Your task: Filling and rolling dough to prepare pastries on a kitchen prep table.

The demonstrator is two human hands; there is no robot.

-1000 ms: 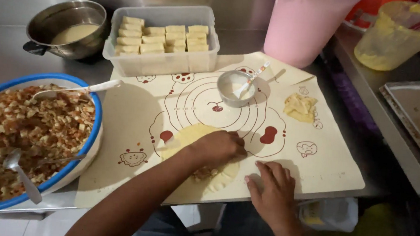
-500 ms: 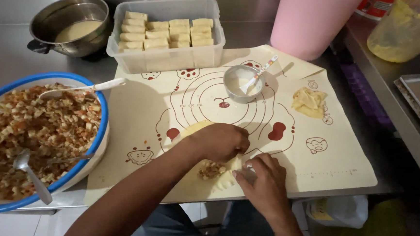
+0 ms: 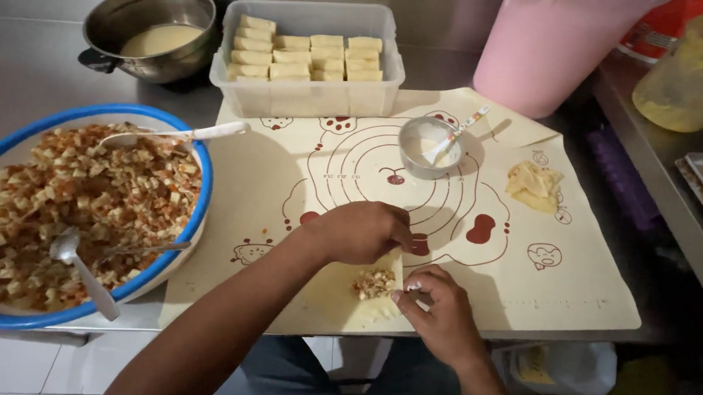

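Folding thin wrapper [image 3: 366, 298] w/ filling [image 3: 374, 283]: left hand [image 3: 363, 232] pinching far edge, right hand [image 3: 436, 308] pinching near corner; prob. soft, tearable.

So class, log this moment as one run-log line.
left hand: on wrapper | right hand: pinching wrapper edge | filling: on wrapper | mat: under all

The left forearm reaches in from the near left, angled up and to the right, bare to the wrist. The left hand [image 3: 363, 232] is curled palm down, knuckles raised, fingers tucked under toward the right. The right arm comes up from the near edge. The right hand [image 3: 437, 307] sits just near and right of the left, fingers bent, fingertips [image 3: 401, 292] pinched leftward.
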